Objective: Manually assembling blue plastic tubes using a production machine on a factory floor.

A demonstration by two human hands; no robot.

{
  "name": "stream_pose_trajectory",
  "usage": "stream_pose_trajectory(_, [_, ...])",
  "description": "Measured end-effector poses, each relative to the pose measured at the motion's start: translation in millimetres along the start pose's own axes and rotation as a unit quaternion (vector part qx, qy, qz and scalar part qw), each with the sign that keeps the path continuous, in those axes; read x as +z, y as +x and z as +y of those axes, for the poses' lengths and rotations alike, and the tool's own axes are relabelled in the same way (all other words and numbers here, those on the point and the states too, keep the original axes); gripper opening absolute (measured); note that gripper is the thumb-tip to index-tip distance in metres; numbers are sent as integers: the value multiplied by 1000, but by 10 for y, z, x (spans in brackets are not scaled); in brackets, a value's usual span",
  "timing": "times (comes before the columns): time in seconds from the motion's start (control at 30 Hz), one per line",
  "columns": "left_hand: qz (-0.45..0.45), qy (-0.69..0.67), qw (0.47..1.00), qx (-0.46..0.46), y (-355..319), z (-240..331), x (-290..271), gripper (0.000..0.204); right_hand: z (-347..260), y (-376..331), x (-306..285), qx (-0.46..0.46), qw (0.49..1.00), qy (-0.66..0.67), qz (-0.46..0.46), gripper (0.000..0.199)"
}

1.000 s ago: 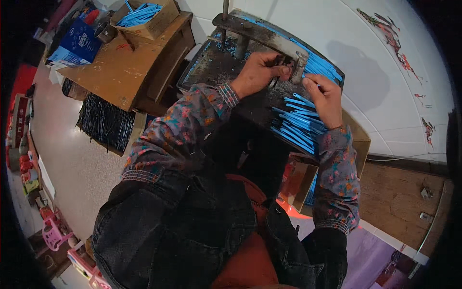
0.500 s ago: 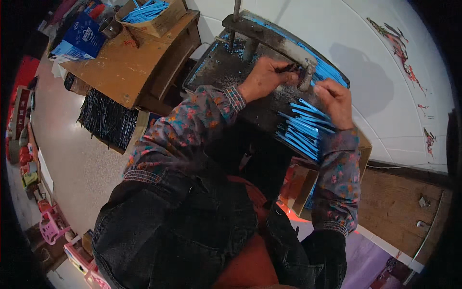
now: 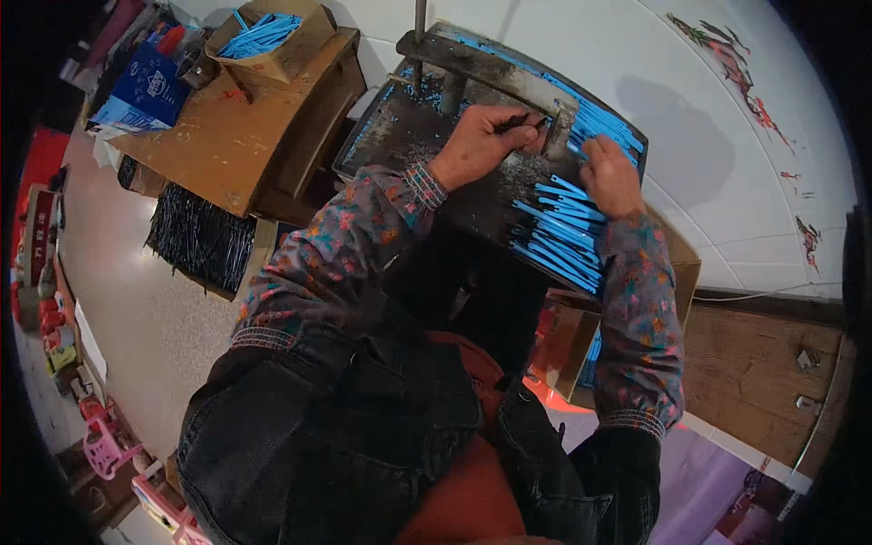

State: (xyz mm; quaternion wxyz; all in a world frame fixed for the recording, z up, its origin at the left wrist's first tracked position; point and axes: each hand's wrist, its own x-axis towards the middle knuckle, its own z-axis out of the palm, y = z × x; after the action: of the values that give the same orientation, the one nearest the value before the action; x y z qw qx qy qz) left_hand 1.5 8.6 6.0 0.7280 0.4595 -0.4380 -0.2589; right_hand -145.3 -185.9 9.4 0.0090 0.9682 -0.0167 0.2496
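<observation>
Blue sticks [image 3: 559, 232] lie fanned on the dark metal press tray [image 3: 400, 136], right hand [image 3: 610, 177] resting curled on their top end, left hand [image 3: 480, 143] pinched shut around a thin dark piece by the press post [image 3: 556, 136], wooden table [image 3: 227, 136] off left.

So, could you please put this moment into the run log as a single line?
left hand: gripping dark piece at metal press | right hand: resting on blue sticks | dark tray: under both | cardboard box: more sticks

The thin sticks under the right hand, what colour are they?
Bright blue sticks, seen best in the head view, lying beside the right hand.
</observation>
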Motion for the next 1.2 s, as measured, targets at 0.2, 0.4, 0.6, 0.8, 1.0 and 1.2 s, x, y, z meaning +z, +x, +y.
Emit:
stream_pose_trajectory(0.2, [20, -45, 999, -10, 22, -24, 5, 9, -451, 161, -457, 84, 973, 215, 27, 6])
stream_pose_trajectory(0.4, [-5, -6, 1000, 12, 51, -47, 29, 7, -628, 238, -368, 363, 773, 518, -46, 3])
stream_pose_trajectory(0.6, [13, 14, 1000, -7, 57, -85, 25, 8, -525, 282, -331, 210, 882, 421, -15, 4])
stream_pose_trajectory(0.8, [11, 54, 998, 0, 76, -32, -27, 12, -137, 166, -280, 157, 919, 360, -40, 5])
stream_pose_trajectory(1.0, [20, 20, 999, -21, 21, 3, 0, 16, -59, -55, -243, 76, 916, 332, -211, 6])
stream_pose_trajectory(1.2, [-13, 44, 998, -32, 36, -8, 1, 18, 189, 8, 152, -30, 999, -16, -6, 8])
